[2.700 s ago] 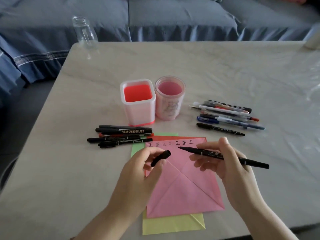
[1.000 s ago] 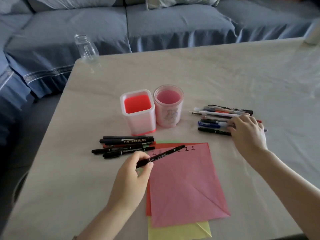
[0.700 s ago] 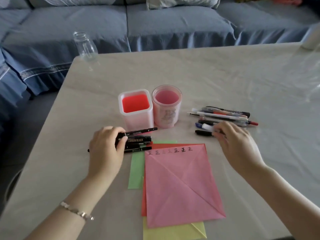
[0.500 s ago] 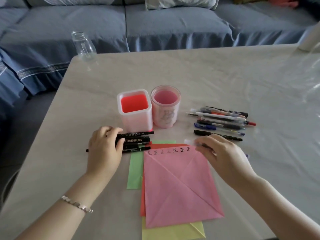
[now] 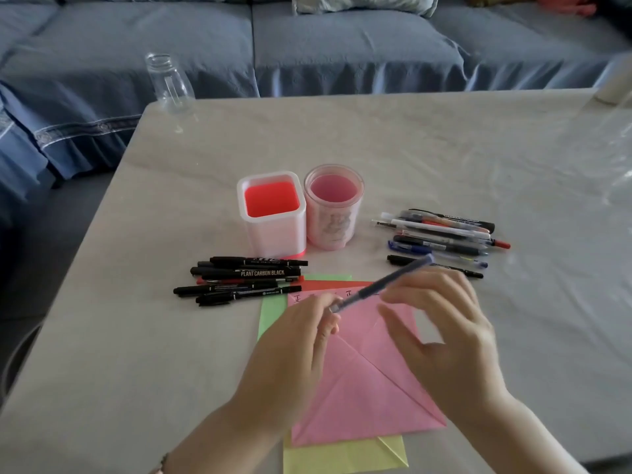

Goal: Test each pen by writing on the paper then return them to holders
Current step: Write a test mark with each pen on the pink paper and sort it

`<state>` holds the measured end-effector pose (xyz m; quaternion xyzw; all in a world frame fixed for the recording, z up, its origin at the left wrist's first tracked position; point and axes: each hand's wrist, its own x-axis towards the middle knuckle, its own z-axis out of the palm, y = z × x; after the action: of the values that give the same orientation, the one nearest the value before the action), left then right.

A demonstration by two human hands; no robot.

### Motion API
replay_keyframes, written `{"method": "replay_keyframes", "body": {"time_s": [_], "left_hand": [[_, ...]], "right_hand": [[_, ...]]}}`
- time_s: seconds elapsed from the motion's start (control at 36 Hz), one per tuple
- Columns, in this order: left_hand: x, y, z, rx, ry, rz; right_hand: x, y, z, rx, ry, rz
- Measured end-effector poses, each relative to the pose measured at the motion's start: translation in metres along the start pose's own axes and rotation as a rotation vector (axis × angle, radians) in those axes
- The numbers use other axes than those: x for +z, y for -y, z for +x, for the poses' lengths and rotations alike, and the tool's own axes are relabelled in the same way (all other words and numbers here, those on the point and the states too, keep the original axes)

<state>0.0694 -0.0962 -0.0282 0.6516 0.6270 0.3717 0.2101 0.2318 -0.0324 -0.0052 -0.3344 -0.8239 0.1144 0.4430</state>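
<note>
- Pen (image 5: 383,284): held above the paper (image 5: 362,388), slanting from near left to far right.
- Left hand (image 5: 301,340): fingertips pinch its near end.
- Right hand (image 5: 444,326): fingers grip the barrel; blurred.

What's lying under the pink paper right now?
Under the pink paper, a green sheet, a red sheet and a yellow sheet show at its edges; the rest is covered.

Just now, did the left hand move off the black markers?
Yes. The left hand went right, from the black markers to over the pink paper, pinching the pen.
</note>
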Motion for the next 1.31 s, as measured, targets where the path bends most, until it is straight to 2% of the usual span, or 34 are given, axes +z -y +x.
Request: {"method": "replay_keyframes", "body": {"time_s": [0.03, 0.08, 0.14, 0.19, 0.28, 0.36, 0.47, 0.56, 0.67, 0.72, 0.78, 0.83, 0.94, 1.0, 1.08, 1.14, 1.22, 1.31], "left_hand": [[-0.001, 0.0, -0.001, -0.038, -0.005, -0.02], [-0.001, -0.002, -0.002, -0.069, -0.002, -0.073], [-0.001, -0.005, -0.003, -0.072, 0.023, -0.142], [0.0, -0.008, -0.003, -0.044, 0.07, -0.167], [0.002, -0.011, -0.004, 0.056, 0.132, -0.109], [0.002, -0.017, -0.003, 0.103, 0.166, -0.081], [0.001, -0.021, -0.001, 0.06, 0.169, -0.123], [-0.002, -0.021, 0.0, 0.042, 0.154, -0.144], [-0.009, -0.022, 0.002, -0.049, 0.245, -0.241], [-0.011, -0.021, 0.002, -0.062, 0.299, -0.22], [-0.014, -0.019, 0.0, -0.07, 0.325, -0.101], [-0.014, -0.012, -0.003, -0.089, 0.258, 0.046], [-0.008, 0.029, -0.004, -0.109, -0.016, 0.338], [-0.004, 0.05, -0.005, -0.044, -0.13, 0.491], [0.002, 0.07, -0.006, -0.051, -0.205, 0.698], [0.006, 0.074, -0.005, -0.059, -0.244, 0.744], [0.017, 0.064, -0.003, -0.056, -0.259, 0.694], [0.035, 0.043, 0.001, 0.034, -0.145, 0.574]], "right_hand": [[-0.002, 0.003, -0.003, 0.099, -0.051, 0.041], [-0.003, 0.01, -0.006, 0.445, -0.077, 0.263], [-0.001, 0.015, -0.007, 0.793, 0.022, 0.599], [0.001, 0.015, -0.007, 0.953, 0.116, 0.784], [0.007, 0.022, -0.002, 0.937, 0.159, 0.816], [0.015, 0.028, 0.0, 0.973, 0.09, 0.763], [0.022, 0.03, 0.001, 0.973, 0.056, 0.683], [0.024, 0.032, 0.001, 1.013, 0.069, 0.766], [0.021, 0.029, -0.001, 0.944, 0.121, 0.757], [0.019, 0.028, -0.002, 0.919, 0.135, 0.735], [0.016, 0.027, -0.001, 0.951, 0.094, 0.765], [0.012, 0.021, 0.0, 0.99, 0.004, 0.779], [0.005, 0.006, -0.002, 1.026, -0.105, 0.684], [0.003, 0.0, -0.003, 1.054, -0.128, 0.644], [0.002, -0.008, -0.006, 1.084, -0.123, 0.599], [0.001, -0.012, -0.009, 1.085, -0.117, 0.576], [-0.001, -0.018, -0.015, 1.068, -0.128, 0.554], [-0.001, -0.026, -0.016, 1.022, -0.16, 0.512]]}}
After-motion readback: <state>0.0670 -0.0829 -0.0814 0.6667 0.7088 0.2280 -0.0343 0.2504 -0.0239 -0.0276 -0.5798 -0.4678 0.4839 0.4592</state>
